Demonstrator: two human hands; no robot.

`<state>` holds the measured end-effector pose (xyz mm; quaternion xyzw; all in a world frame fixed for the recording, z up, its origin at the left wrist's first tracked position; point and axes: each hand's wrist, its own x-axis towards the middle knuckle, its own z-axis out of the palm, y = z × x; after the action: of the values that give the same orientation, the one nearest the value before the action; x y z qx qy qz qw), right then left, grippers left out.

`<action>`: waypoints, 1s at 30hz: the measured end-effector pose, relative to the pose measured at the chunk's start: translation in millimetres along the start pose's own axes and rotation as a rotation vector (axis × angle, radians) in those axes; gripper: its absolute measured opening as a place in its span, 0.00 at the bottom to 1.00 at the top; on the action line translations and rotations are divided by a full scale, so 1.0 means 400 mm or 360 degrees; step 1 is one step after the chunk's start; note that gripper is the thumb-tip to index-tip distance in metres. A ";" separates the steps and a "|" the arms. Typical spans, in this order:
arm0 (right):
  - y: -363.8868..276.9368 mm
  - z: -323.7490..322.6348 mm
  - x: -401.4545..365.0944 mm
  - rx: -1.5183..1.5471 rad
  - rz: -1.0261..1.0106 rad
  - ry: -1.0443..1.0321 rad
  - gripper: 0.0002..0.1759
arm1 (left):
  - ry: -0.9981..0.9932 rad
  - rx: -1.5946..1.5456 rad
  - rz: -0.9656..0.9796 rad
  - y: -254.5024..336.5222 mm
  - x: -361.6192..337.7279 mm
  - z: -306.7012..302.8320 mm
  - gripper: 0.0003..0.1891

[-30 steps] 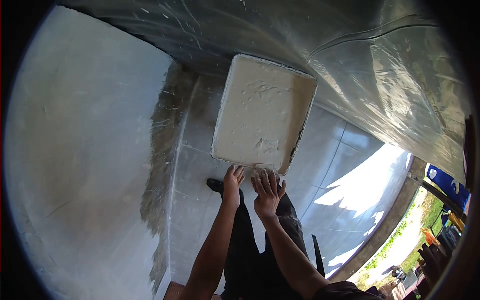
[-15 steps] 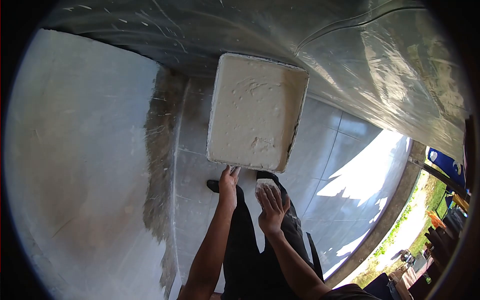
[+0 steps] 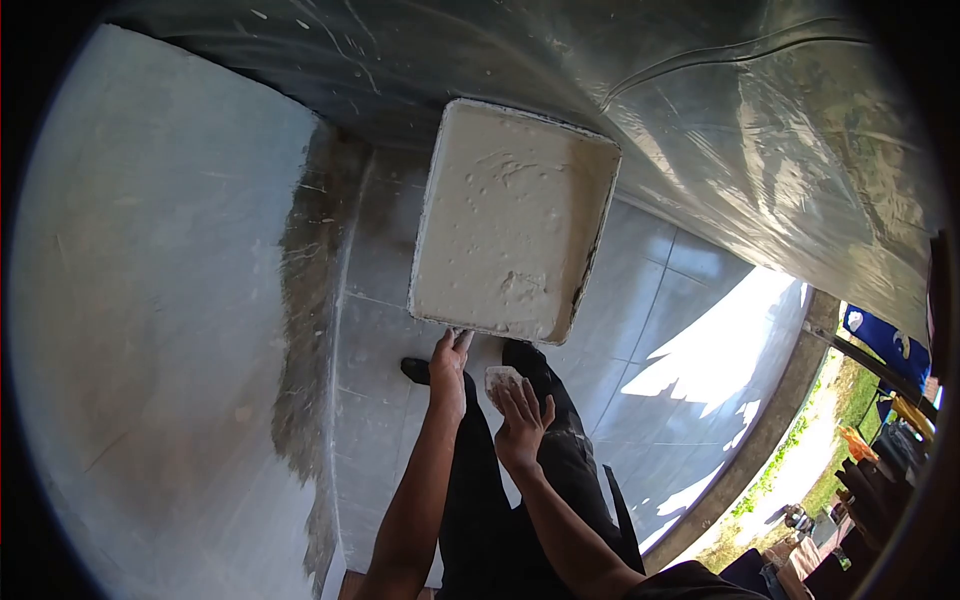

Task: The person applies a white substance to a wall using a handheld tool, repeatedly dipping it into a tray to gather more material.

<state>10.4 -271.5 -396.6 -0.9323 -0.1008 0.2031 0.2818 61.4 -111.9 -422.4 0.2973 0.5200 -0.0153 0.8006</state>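
The work in hand is taking white paste out of the tray (image 3: 428, 215), and the step looks like a scoop held clear of it. The right hand (image 3: 520, 420) sits just below the tray's near rim at centre frame. Its fingers are closed loosely about a lump of paste (image 3: 499, 379) at their tips. The left hand (image 3: 449, 372) reaches to that same near rim with its fingertips touching it. Whether they pinch the rim or only rest there, I cannot tell.

The tray lies flat on the tiled floor (image 3: 650, 310) in the upper middle of the frame, nearly full of paste (image 3: 510, 220).

As I judge it, the next move calls for keeping the lump cupped and level, since soft paste would slide off tilted fingers. The left hand steadying the rim also helps, as the tray is heavy with paste and its near edge is close to the person's shoe (image 3: 413, 371).

For room, the wall (image 3: 150, 300) fills the left of the frame, with a rough darker band where it meets the floor. The plastic sheet (image 3: 780, 150) hangs over the upper right, close behind the tray's far edge. Open floor lies to the right of the tray and toward the sunlit lower right. The person's dark trousers (image 3: 500, 520) take up the lower middle, directly beneath both arms.
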 end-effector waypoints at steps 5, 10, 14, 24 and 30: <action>-0.033 -0.186 0.215 0.0274 -0.0109 0.0199 0.18 | -0.0166 0.0126 -0.0026 0.000 -0.003 -0.020 0.41; -0.039 -0.284 0.406 0.0174 -0.0192 -0.0256 0.17 | -0.0186 0.0114 0.0039 -0.016 -0.008 -0.013 0.42; -0.043 -0.295 0.465 -0.0194 -0.0397 -0.0699 0.17 | -0.0128 0.0042 -0.0005 -0.030 -0.009 -0.008 0.43; -0.061 -0.253 0.451 -0.0282 -0.0517 -0.0744 0.16 | -0.0434 -0.0025 -0.0047 -0.045 -0.026 0.010 0.44; -0.060 -0.235 0.446 -0.0275 -0.0575 -0.0709 0.16 | -0.0409 -0.0069 -0.0086 -0.057 -0.023 0.003 0.43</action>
<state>209.6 -243.6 -369.0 -0.8523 -0.3413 0.3399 0.2038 50.6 -133.9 -424.7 0.2613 0.4212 -0.0635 0.8662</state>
